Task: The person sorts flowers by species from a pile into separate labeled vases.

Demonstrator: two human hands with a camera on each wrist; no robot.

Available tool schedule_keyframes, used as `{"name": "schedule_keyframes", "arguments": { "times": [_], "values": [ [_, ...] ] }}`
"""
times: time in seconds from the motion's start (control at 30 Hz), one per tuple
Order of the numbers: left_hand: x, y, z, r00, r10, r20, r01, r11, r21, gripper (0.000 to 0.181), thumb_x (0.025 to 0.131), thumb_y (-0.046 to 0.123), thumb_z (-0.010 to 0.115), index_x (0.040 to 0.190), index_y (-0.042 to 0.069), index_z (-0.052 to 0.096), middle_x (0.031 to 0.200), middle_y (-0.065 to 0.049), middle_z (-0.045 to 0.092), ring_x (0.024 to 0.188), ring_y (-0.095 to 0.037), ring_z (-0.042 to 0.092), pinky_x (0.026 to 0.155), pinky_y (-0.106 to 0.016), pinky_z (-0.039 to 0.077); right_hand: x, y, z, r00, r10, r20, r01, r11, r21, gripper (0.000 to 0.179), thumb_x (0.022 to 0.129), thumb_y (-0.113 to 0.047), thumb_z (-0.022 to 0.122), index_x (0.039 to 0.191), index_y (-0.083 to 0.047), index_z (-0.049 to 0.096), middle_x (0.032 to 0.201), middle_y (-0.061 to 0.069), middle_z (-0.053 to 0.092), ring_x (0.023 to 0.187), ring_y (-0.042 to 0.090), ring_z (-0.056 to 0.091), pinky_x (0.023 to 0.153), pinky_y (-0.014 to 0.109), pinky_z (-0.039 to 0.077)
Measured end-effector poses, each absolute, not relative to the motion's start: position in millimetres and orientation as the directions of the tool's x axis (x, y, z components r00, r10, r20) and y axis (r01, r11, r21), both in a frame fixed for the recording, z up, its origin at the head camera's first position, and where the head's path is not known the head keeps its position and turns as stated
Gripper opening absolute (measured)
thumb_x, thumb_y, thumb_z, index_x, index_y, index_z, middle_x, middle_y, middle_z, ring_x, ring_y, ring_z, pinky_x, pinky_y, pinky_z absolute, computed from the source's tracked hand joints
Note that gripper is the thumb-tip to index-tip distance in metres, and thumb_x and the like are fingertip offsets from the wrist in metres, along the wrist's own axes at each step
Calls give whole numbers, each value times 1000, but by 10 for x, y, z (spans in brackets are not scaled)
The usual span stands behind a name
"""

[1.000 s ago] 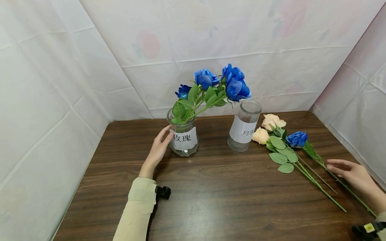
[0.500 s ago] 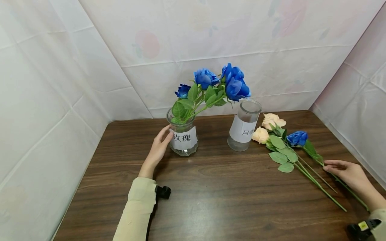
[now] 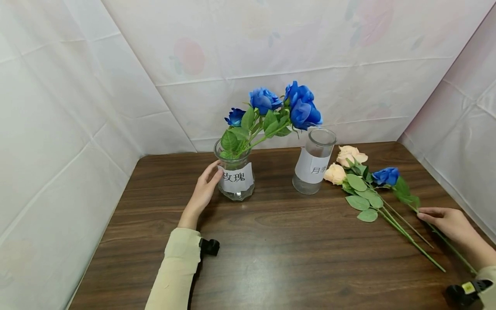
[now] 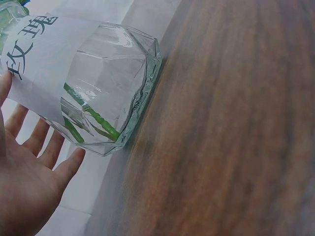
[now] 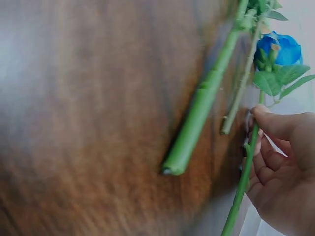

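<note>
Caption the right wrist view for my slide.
The right hand pinches the stem of a blue flower beside two other stems on a wooden table.

- Clear glass vase [image 3: 234, 174], white-labelled, standing upright!
- And here's the blue rose [image 3: 386, 176], flowering at three o'clock of it, green stem [image 5: 239, 194] slanting towards half past four

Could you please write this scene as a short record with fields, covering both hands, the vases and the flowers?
Left hand: rests against the wide vase
Right hand: pinches the stem of a single blue flower
Wide vase holds: clustered blue flowers
Narrow vase: standing, labelled, to the right of the wide vase
Peach flowers: lying on the brown table, right of the narrow vase
Unclear: whether the single blue flower is fully off the table
</note>
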State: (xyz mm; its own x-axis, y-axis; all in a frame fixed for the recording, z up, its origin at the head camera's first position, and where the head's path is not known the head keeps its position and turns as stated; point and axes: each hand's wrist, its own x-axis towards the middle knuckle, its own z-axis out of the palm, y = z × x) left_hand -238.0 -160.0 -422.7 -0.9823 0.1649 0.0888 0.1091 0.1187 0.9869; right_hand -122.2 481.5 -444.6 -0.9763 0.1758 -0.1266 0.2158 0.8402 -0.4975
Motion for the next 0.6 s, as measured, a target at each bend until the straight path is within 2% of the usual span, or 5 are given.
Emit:
{"name": "schedule_keyframes", "arguments": {
  "times": [0.2, 0.3, 0.47, 0.53, 0.6],
  "values": [
    [-2432, -1623, -4348, -981, 154, 120, 138, 119, 983, 51, 106, 27, 48, 152, 6, 37, 155, -14, 36, 146, -26, 25, 117, -44, 25, -1211, 4904, -4431, -967, 197, -163, 254, 819, -515, 62, 103, -37, 51, 132, 18, 49, 129, 43, 48, 90, 41, 61, 68, 47, 51],
    [-2427, -1619, -4346, -981, 148, 126, 146, 132, 981, 51, 106, 28, 49, 151, 6, 38, 155, -14, 36, 145, -26, 26, 116, -45, 27, -1183, 4925, -4393, -960, 218, -178, 279, 811, -514, 66, 103, -41, 49, 134, 17, 47, 128, 41, 48, 85, 30, 61, 67, 42, 50],
    [-2428, -1616, -4347, -981, 144, 134, 153, 134, 979, 51, 106, 29, 50, 151, 7, 39, 155, -14, 36, 145, -27, 27, 116, -46, 27, -1139, 4922, -4297, -962, 239, -134, 274, 816, -509, 67, 103, -43, 49, 135, 16, 46, 115, 33, 58, 72, 10, 55, 56, 31, 46],
    [-2431, -1618, -4350, -980, 146, 135, 155, 133, 979, 51, 106, 28, 50, 151, 6, 39, 155, -14, 35, 145, -28, 26, 116, -46, 27, -1124, 4920, -4261, -963, 244, -117, 268, 810, -521, 68, 103, -43, 48, 136, 16, 45, 111, 31, 59, 70, 9, 53, 54, 31, 43],
    [-2435, -1619, -4355, -980, 146, 132, 152, 133, 979, 51, 106, 29, 50, 151, 7, 39, 156, -13, 34, 145, -28, 25, 116, -47, 26, -1112, 4907, -4245, -959, 262, -105, 277, 801, -531, 69, 103, -45, 47, 137, 15, 43, 113, 31, 56, 69, 9, 52, 57, 34, 43]
  ]
}}
